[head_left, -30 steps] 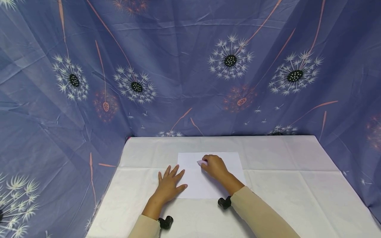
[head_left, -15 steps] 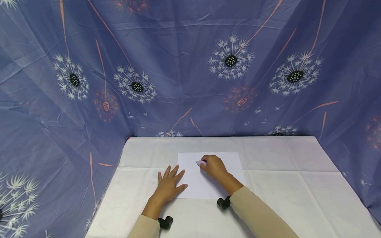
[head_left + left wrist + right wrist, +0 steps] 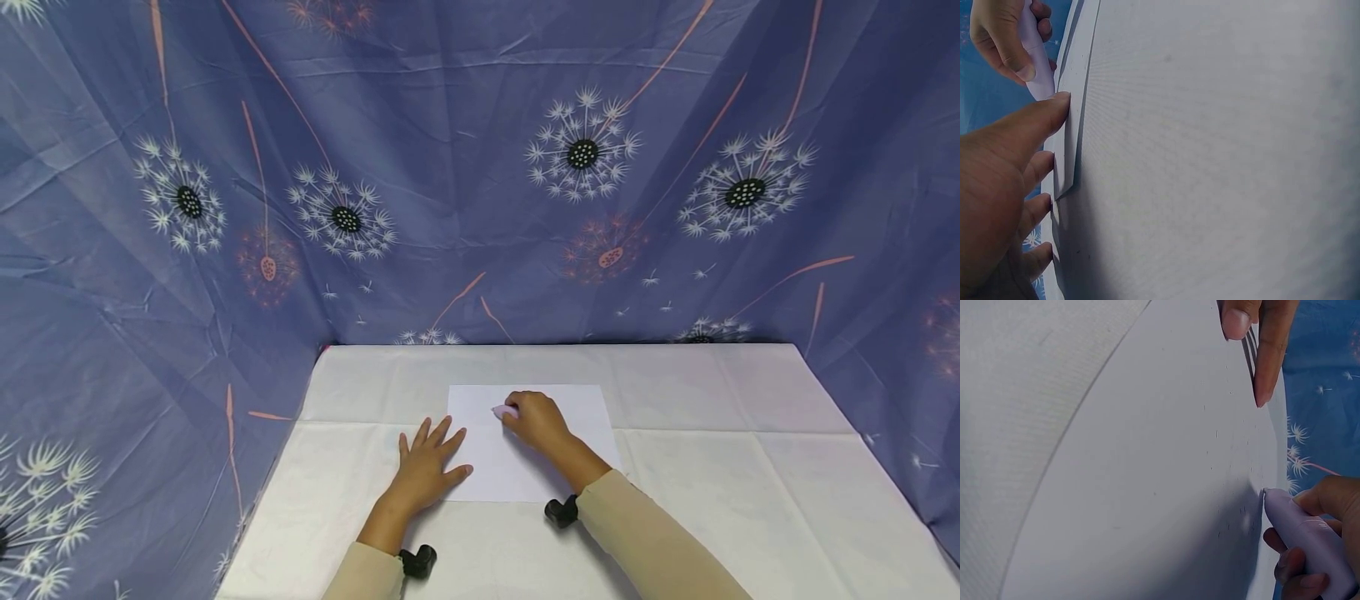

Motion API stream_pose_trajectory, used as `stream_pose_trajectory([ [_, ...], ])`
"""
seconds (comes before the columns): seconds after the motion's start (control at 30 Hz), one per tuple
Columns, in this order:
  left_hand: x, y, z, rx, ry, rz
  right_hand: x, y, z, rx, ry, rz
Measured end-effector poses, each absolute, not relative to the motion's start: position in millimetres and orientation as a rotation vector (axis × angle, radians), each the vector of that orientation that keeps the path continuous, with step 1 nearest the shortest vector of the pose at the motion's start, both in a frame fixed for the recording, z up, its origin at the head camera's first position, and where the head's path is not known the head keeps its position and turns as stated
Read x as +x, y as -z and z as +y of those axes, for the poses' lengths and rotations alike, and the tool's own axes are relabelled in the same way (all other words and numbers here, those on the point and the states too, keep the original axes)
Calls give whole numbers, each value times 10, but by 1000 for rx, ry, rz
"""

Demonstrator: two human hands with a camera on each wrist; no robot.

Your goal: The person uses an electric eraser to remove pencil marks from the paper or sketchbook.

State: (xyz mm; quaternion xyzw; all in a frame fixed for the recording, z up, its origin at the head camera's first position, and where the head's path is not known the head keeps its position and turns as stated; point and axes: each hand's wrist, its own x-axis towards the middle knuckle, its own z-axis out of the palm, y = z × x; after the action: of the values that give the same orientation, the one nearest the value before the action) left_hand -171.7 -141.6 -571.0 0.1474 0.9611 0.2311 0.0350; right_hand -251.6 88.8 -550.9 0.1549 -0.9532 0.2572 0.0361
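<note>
A sheet of white paper [image 3: 480, 467] lies on the white-covered table. My left hand [image 3: 423, 473] rests at its left edge with fingers spread, the thumb and a fingertip on the paper. My right hand [image 3: 542, 421] grips a thick lavender pen-shaped tool [image 3: 1310, 537] over the upper middle of the sheet. Its small narrow tip points left and meets the paper in the right wrist view. Short thin dark marks show on the sheet there; whether they are lines or cuts I cannot tell. The left wrist view shows the left thumb near the tool.
A white cloth [image 3: 697, 475] with fold creases covers the table. Behind it and along the left side hangs a blue curtain [image 3: 465, 167] with dandelion prints. A black wrist camera [image 3: 418, 562] sits at the left sleeve, another black camera [image 3: 561, 511] at the right.
My right hand has slid slightly left across the paper with the lavender tool. The left hand and the sheet stay in place.
</note>
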Motion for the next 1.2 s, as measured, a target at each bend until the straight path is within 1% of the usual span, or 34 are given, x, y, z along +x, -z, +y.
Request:
stream_pose_trajectory([
  [0.6,-1713,5725,-1390,441,-677,2972,-2511,5512,831,474,-800,-2930],
  [1.2,-1713,5699,-1401,442,-680,2973,-2486,5501,984,418,-774,-2921],
])
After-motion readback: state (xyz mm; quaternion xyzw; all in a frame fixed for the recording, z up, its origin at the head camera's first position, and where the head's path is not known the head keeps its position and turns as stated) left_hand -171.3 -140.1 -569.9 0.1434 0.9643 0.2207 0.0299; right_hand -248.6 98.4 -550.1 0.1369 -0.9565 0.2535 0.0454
